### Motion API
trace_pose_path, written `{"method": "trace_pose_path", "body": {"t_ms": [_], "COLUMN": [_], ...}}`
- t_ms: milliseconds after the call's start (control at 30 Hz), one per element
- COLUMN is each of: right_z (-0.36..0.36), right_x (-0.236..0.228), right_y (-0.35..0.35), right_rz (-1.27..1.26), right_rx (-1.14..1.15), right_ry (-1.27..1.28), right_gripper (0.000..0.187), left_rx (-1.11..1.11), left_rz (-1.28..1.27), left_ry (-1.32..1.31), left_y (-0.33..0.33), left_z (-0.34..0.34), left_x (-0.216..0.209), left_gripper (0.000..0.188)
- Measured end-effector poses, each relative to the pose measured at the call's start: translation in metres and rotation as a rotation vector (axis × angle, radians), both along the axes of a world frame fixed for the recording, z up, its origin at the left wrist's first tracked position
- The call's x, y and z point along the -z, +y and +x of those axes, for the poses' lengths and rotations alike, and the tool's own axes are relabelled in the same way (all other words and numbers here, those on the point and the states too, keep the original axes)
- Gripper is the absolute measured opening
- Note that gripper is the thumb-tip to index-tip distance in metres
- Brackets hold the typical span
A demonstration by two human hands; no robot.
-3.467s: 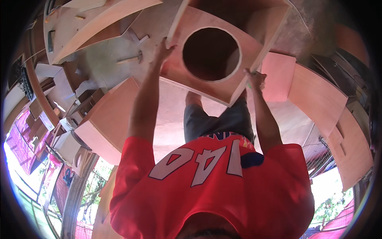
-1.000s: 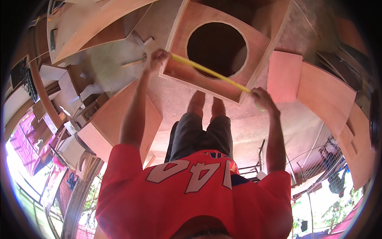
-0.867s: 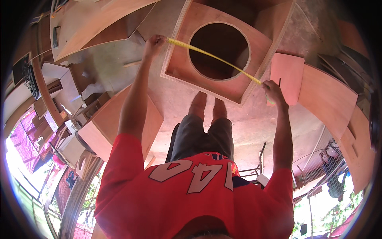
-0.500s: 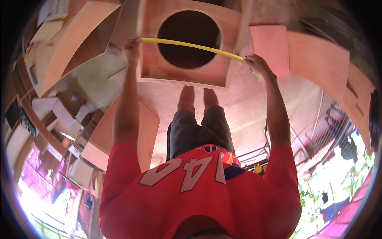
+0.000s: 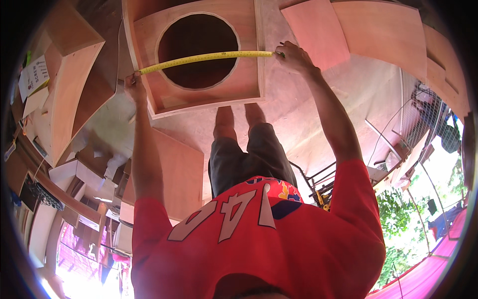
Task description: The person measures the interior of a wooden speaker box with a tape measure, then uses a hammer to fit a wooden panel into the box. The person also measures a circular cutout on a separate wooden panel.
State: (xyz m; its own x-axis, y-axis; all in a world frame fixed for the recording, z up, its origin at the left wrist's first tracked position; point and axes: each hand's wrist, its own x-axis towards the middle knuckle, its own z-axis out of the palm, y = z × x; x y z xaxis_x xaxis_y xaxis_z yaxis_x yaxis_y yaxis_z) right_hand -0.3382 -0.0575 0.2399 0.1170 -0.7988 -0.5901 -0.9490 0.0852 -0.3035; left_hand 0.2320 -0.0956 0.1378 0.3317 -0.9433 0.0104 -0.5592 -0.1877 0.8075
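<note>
A yellow measuring tape (image 5: 199,60) stretches across an open wooden box (image 5: 209,103) whose panel has a large round hole. My left hand (image 5: 134,85) pinches the tape's end at the box's left wall. Past the right wall, my right hand (image 5: 298,59) is closed on the other end of the tape, with something small and dark by its fingertips that I cannot make out. The tape passes over the round hole (image 5: 198,42), bowing slightly. The tape's case is hidden by my right hand.
Flat plywood sheets (image 5: 378,30) lie at the far right. At left stands another wooden box (image 5: 74,89) with a white carton (image 5: 34,77) beside it. A plywood panel (image 5: 181,169) lies by my left forearm. Metal mesh (image 5: 423,114) and dark bars (image 5: 318,182) are at right.
In the picture, the box has shifted left. My left hand now sits lower and my right hand higher, so the tape's slant has reversed. Both hands still hold the tape.
</note>
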Motion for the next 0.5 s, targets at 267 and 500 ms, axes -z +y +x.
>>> {"method": "trace_pose_path", "body": {"t_ms": [267,500], "right_z": [-0.002,-0.009], "right_x": [0.001,0.008], "right_y": [-0.002,-0.028], "right_rz": [0.037,0.233], "right_rx": [-0.016,-0.069], "right_ry": [-0.015,-0.094], "right_gripper": [0.035,0.042], "left_rx": [0.023,0.021], "left_rz": [0.128,0.229], "left_ry": [-0.198,-0.055], "left_y": [-0.003,-0.012], "left_z": [0.005,0.012], "left_x": [-0.010,-0.017], "left_gripper": [0.027,0.027]}}
